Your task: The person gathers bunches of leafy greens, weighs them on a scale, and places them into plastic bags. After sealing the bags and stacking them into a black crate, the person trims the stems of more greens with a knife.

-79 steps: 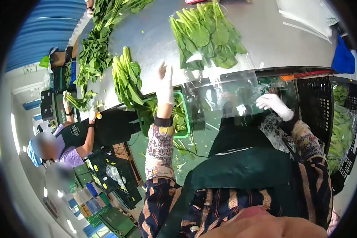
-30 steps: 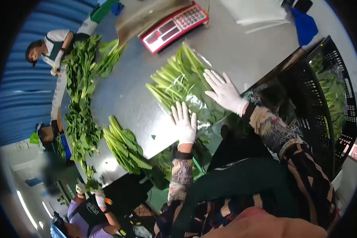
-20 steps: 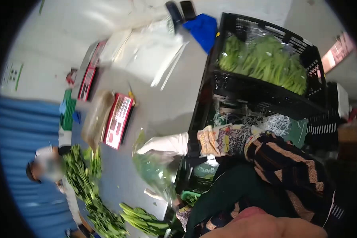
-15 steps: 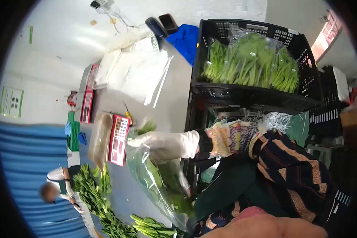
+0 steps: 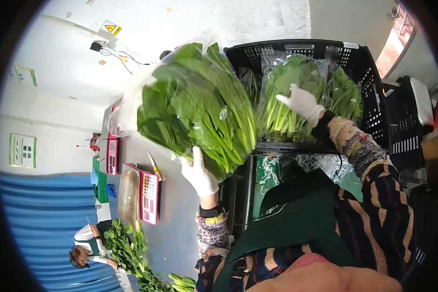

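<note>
My left hand (image 5: 199, 176), in a white glove, grips the lower edge of a clear bag of leafy greens (image 5: 194, 109), thumb on the near face. The bag is raised over the table and overlaps the left side of a black crate (image 5: 321, 146) in this view. Inside the crate stand several bagged bunches of greens (image 5: 287, 104). Over these bunches is my right hand (image 5: 304, 104), also white-gloved, its thumb and fingers apart.
A red-and-white scale (image 5: 149, 197) sits on the grey table (image 5: 173, 233), beside a yellow-handled tool (image 5: 155, 168). Loose leafy greens (image 5: 126, 248) lie toward the lower left, where another person (image 5: 87, 243) works. A blue curtain (image 5: 44, 214) hangs behind.
The bag of greens has risen from the table toward the crate, now in my left hand. My right hand has left the bag and moved right, over the crate.
</note>
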`<state>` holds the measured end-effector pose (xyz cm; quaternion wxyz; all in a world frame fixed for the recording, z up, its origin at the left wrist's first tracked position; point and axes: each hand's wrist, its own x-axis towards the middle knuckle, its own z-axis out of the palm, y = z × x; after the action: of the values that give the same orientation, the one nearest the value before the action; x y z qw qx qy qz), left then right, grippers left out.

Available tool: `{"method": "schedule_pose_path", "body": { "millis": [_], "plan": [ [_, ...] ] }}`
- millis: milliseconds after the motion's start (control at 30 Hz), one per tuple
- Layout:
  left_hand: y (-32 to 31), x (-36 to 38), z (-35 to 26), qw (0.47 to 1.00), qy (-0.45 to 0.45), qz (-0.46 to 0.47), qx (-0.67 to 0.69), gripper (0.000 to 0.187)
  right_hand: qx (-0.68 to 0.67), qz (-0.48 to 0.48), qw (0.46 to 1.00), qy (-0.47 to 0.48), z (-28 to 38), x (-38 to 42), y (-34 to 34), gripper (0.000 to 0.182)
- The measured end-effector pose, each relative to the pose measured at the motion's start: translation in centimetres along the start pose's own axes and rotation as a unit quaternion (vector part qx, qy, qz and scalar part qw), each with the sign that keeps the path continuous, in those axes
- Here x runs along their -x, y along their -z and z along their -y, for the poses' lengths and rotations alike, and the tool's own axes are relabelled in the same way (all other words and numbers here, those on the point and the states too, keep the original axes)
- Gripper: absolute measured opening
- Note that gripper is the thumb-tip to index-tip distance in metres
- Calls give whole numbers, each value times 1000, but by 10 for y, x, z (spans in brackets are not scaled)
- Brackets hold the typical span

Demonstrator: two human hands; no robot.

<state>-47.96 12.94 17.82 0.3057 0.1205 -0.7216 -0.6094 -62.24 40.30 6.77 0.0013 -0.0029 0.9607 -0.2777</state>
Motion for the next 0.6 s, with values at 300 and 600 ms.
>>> {"method": "schedule_pose_path", "body": {
  "millis": [300, 600],
  "plan": [
    [-60, -52, -14, 991, -14, 35, -127, 41, -230, 73, 968, -69, -33, -14, 19, 20],
    [-102, -81, 35, 988, 2, 152, -27, 28, 220, 143, 912, 316, -1, -6, -68, 57]
  ]
}}
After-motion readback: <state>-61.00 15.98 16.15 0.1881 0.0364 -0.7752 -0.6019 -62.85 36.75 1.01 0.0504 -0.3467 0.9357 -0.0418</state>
